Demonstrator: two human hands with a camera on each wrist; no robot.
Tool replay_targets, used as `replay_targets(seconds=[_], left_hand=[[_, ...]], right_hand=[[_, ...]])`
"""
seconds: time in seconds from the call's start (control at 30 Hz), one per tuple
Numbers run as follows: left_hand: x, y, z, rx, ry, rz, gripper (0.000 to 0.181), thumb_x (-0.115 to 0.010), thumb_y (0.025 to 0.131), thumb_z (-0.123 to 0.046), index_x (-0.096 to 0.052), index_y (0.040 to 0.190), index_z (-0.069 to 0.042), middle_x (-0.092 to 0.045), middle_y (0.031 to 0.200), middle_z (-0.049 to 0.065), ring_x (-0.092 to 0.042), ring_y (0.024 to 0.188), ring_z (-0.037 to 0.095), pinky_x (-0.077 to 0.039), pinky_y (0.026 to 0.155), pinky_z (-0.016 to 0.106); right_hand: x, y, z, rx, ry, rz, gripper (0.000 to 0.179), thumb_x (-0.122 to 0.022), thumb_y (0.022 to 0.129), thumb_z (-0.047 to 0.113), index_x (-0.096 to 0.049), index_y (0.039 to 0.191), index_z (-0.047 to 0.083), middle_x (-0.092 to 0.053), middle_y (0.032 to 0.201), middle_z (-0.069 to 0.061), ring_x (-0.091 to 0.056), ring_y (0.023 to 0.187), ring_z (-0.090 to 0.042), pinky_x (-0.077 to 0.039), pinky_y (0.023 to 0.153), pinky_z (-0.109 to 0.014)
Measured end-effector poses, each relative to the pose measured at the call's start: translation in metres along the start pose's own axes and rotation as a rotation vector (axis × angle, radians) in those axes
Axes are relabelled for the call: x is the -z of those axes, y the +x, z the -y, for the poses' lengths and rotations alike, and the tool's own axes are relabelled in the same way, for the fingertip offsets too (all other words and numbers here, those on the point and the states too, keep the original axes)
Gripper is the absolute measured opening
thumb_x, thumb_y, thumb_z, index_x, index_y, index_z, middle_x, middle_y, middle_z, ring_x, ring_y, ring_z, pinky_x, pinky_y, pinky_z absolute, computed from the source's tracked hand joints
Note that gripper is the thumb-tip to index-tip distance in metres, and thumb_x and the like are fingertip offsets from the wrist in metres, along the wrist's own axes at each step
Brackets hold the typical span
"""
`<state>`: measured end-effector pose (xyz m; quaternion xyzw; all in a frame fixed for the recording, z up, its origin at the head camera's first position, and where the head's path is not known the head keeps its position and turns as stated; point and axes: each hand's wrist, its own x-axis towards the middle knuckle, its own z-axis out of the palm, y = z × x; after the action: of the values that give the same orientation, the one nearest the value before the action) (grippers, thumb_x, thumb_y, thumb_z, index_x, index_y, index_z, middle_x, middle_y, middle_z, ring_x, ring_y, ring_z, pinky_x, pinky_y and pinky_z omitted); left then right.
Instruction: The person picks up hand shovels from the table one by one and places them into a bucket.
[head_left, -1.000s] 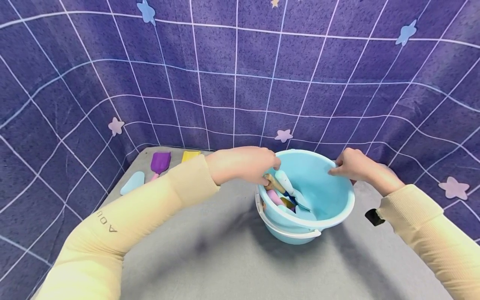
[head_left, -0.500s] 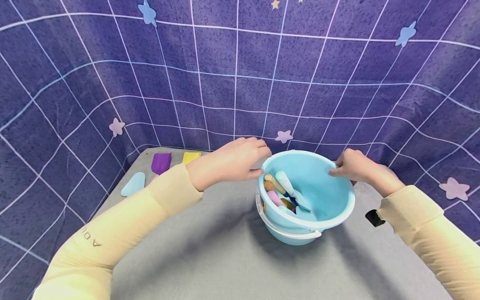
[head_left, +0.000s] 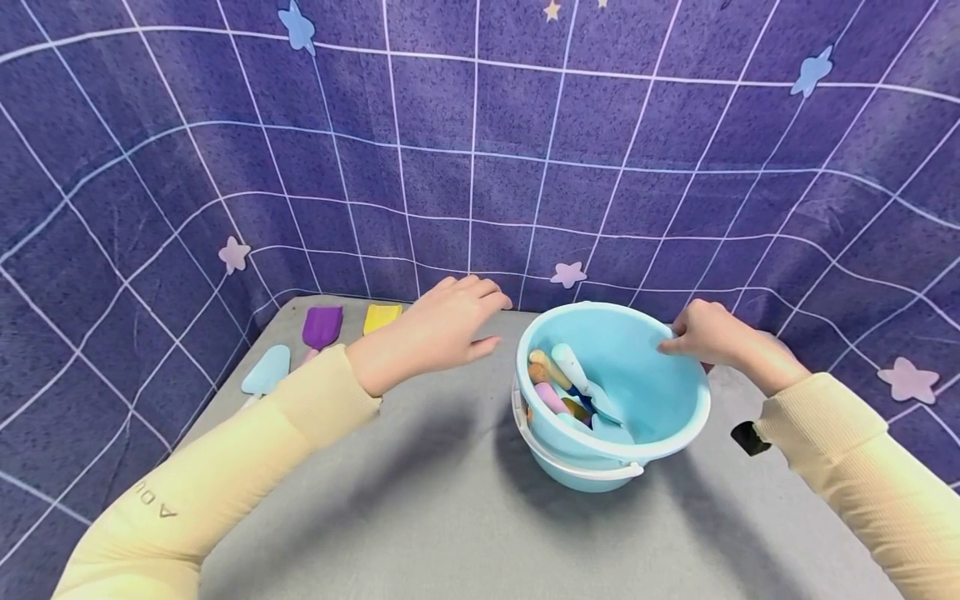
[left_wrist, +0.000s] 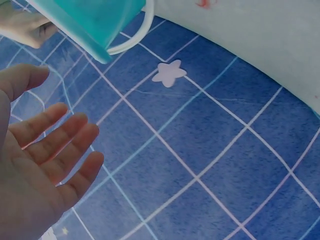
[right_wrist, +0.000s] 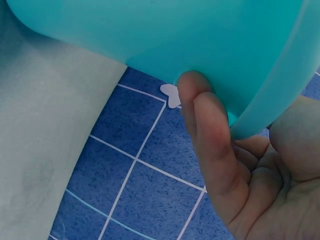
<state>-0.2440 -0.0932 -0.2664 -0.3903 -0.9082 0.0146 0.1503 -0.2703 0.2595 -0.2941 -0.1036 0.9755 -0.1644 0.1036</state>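
Note:
A light blue bucket [head_left: 645, 367] with a white handle [head_left: 577, 472] stands tilted on the grey surface. Inside it lie several toy tools, among them a white-handled one [head_left: 570, 367], a pink handle [head_left: 551, 398] and a tan handle [head_left: 549, 367]. My right hand [head_left: 708, 333] grips the bucket's rim at the far right; the right wrist view shows the fingers [right_wrist: 212, 120] against the outer wall and the thumb over the rim. My left hand [head_left: 438, 329] hovers left of the bucket, apart from it, its fingers [left_wrist: 75, 135] relaxed and holding nothing.
At the back left of the grey table [head_left: 420, 517] lie a purple shovel [head_left: 322, 325], a yellow tool head [head_left: 382, 317] and a light blue spade [head_left: 267, 369]. A purple grid-patterned cloth [head_left: 480, 167] with stars rises behind and on both sides.
My left hand has let go of a tool handle in the bucket, come out over the rim and moved left. The right hand and the bucket stay in place.

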Motion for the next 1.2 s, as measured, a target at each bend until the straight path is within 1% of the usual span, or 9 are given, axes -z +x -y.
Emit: replay_targets(seconds=[0.17, 0.4, 0.5, 0.63, 0.83, 0.97, 1.13, 1.2], left_hand=[[-0.004, -0.009, 0.010, 0.041, -0.034, -0.032, 0.040, -0.065, 0.086, -0.031, -0.060, 0.119, -0.009, -0.060, 0.116, 0.006, -0.053, 0.111, 0.026, -0.042, 0.087, 0.042], [-0.009, -0.025, 0.027, 0.103, -0.059, -0.071, 0.039, -0.066, 0.085, -0.030, -0.061, 0.117, -0.008, -0.060, 0.116, 0.007, -0.053, 0.110, 0.027, -0.041, 0.087, 0.042], [-0.011, -0.032, 0.034, 0.127, -0.071, -0.079, 0.040, -0.067, 0.085, -0.031, -0.060, 0.117, -0.007, -0.060, 0.116, 0.008, -0.053, 0.110, 0.027, -0.041, 0.087, 0.043], [-0.014, -0.041, 0.043, 0.165, -0.101, -0.074, 0.042, -0.066, 0.085, -0.031, -0.060, 0.118, -0.005, -0.060, 0.116, 0.009, -0.053, 0.109, 0.028, -0.041, 0.085, 0.045], [-0.019, -0.057, 0.058, 0.248, -0.142, -0.057, 0.044, -0.068, 0.085, -0.030, -0.059, 0.119, -0.004, -0.060, 0.116, 0.011, -0.052, 0.112, 0.030, -0.041, 0.088, 0.049], [-0.024, -0.068, 0.069, 0.308, -0.166, -0.070, 0.044, -0.068, 0.084, -0.030, -0.059, 0.119, -0.004, -0.060, 0.115, 0.011, -0.053, 0.112, 0.030, -0.040, 0.090, 0.050], [-0.034, -0.085, 0.084, 0.377, -0.178, -0.089, 0.044, -0.068, 0.083, -0.029, -0.059, 0.118, -0.004, -0.061, 0.114, 0.012, -0.054, 0.111, 0.032, -0.040, 0.090, 0.052], [-0.037, -0.092, 0.090, 0.393, -0.184, -0.094, 0.045, -0.068, 0.083, -0.027, -0.058, 0.119, -0.002, -0.060, 0.114, 0.015, -0.054, 0.111, 0.034, -0.039, 0.090, 0.054]], right_hand=[[0.000, -0.001, -0.001, -0.003, -0.003, -0.003, 0.030, -0.066, 0.084, 0.019, -0.055, 0.059, 0.006, -0.057, 0.055, -0.003, -0.061, 0.048, -0.014, -0.052, 0.047, -0.030], [-0.001, 0.001, -0.001, 0.008, -0.004, -0.007, 0.027, -0.068, 0.084, 0.020, -0.060, 0.064, 0.003, -0.057, 0.056, -0.002, -0.061, 0.048, -0.013, -0.051, 0.047, -0.029], [-0.001, 0.001, -0.001, 0.011, -0.006, -0.015, 0.028, -0.067, 0.084, 0.020, -0.059, 0.063, 0.004, -0.057, 0.055, -0.002, -0.061, 0.048, -0.013, -0.051, 0.046, -0.029], [-0.001, 0.000, -0.002, 0.016, -0.005, -0.022, 0.029, -0.067, 0.084, 0.019, -0.056, 0.060, 0.006, -0.055, 0.054, -0.002, -0.060, 0.047, -0.013, -0.051, 0.046, -0.028], [0.000, 0.000, -0.001, 0.018, -0.005, -0.018, 0.029, -0.067, 0.084, 0.020, -0.058, 0.061, 0.005, -0.057, 0.055, -0.002, -0.060, 0.047, -0.013, -0.051, 0.046, -0.029], [0.000, 0.000, -0.001, 0.015, -0.002, -0.010, 0.027, -0.067, 0.084, 0.021, -0.061, 0.064, 0.004, -0.058, 0.056, -0.002, -0.060, 0.047, -0.013, -0.051, 0.046, -0.029], [0.000, -0.001, -0.002, 0.013, -0.007, -0.014, 0.028, -0.066, 0.084, 0.021, -0.059, 0.062, 0.006, -0.057, 0.053, -0.001, -0.060, 0.046, -0.014, -0.050, 0.046, -0.029], [0.000, 0.000, -0.002, 0.015, -0.004, -0.012, 0.028, -0.066, 0.084, 0.020, -0.059, 0.061, 0.006, -0.057, 0.053, -0.001, -0.060, 0.046, -0.014, -0.050, 0.046, -0.030]])
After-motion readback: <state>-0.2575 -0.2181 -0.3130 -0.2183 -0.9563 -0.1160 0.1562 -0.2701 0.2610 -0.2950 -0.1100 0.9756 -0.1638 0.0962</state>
